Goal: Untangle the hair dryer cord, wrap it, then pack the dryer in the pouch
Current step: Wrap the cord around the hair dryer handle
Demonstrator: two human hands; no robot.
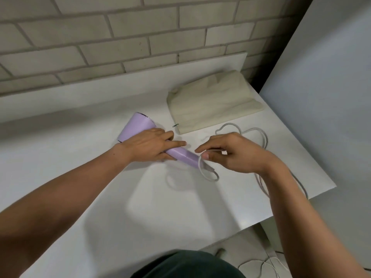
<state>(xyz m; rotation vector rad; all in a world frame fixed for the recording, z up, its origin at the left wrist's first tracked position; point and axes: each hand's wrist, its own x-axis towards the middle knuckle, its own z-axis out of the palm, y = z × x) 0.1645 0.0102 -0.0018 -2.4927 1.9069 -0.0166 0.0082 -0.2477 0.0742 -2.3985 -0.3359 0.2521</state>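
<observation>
The left hand (pixel 149 146) grips the lilac dryer (pixel 136 128) on the white surface (pixel 80 157); the right hand (pixel 234 152) pinches its white cord (pixel 208 175) (looped at the handle's end). The cream pouch (pixel 212 103) lies just behind.

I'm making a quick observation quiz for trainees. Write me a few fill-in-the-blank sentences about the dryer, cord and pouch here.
1. The left hand holds the lilac ____.
2. The right hand pinches a loop of the white ____.
3. The beige pouch lies on the white ____.
Missing words: hair dryer; cord; table.
</observation>
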